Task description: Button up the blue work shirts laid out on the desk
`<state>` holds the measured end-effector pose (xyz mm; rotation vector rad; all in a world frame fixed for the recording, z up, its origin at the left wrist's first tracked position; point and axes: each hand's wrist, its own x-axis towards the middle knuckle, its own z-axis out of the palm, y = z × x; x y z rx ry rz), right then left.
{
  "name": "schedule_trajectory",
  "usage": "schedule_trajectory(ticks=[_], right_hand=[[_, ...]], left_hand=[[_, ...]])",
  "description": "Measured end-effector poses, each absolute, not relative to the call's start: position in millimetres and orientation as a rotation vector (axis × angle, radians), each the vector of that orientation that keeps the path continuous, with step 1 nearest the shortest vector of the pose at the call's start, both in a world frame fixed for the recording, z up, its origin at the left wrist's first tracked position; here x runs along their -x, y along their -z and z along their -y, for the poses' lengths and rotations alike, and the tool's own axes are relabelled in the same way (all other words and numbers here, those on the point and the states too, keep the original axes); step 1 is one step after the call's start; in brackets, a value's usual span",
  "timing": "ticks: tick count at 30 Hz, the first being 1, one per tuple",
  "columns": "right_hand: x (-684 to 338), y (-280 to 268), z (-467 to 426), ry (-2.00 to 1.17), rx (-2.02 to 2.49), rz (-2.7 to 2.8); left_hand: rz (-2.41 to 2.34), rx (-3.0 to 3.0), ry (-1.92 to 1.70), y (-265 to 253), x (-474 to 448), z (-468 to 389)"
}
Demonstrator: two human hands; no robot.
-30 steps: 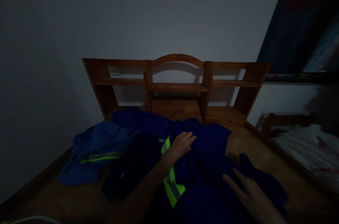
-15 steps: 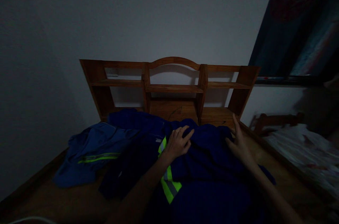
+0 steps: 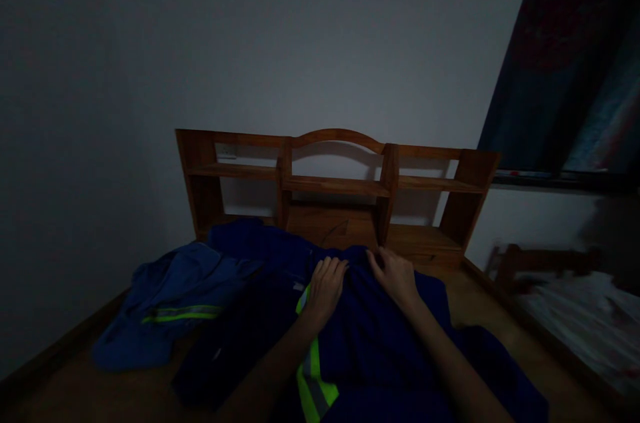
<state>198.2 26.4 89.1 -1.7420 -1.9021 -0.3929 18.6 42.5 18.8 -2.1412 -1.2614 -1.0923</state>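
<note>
A dark blue work jacket [image 3: 370, 343] with yellow-green and grey reflective bands [image 3: 316, 383] lies spread in front of me. My left hand [image 3: 326, 286] rests near its far edge, fingers together and curled onto the cloth. To the right, my right hand [image 3: 396, 278] pinches the same edge between bent fingers and thumb. The cloth bunches between the two hands; the fingertips are partly hidden in the dim light. Left of the jacket, a lighter blue garment [image 3: 170, 283] with a thin reflective stripe lies crumpled, next to more dark blue cloth [image 3: 235, 330].
Behind the clothes stands a wooden headboard [image 3: 335, 186] with open shelves, against a pale wall [image 3: 320, 43]. The wooden bed surface [image 3: 493, 306] shows at the right. Beyond its edge are a wooden frame [image 3: 545, 260] and whitish plastic-like sheeting [image 3: 585, 316]. A dark curtained window [image 3: 555, 63] is at upper right.
My right hand has moved left from the jacket's right side and closed on its far edge near my left hand. The left fingers have drawn together. A sleeve-like part now spreads out at right.
</note>
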Motion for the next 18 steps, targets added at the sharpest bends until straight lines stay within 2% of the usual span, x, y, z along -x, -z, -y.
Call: schedule_trajectory(ticks=[4,10,13,18], right_hand=[[-197.1,-58.9,-36.4,0.223,1.849,1.983],[-234.0,-53.1,-45.6,0.023,2.113,1.870],[-248.2,-48.8,-51.3,-0.272,2.054,1.880],[-248.9,-42.7,-57.2,-0.931,1.654,1.690]], left_hand=[[1.221,2.209,0.994,-22.2,-17.5,-43.8],[1.171,2.235,0.981,-25.0,-16.5,-45.4],[1.154,2.273,0.960,-25.7,-15.6,-45.9],[1.150,2.317,1.028,-25.0,-13.8,-44.8]])
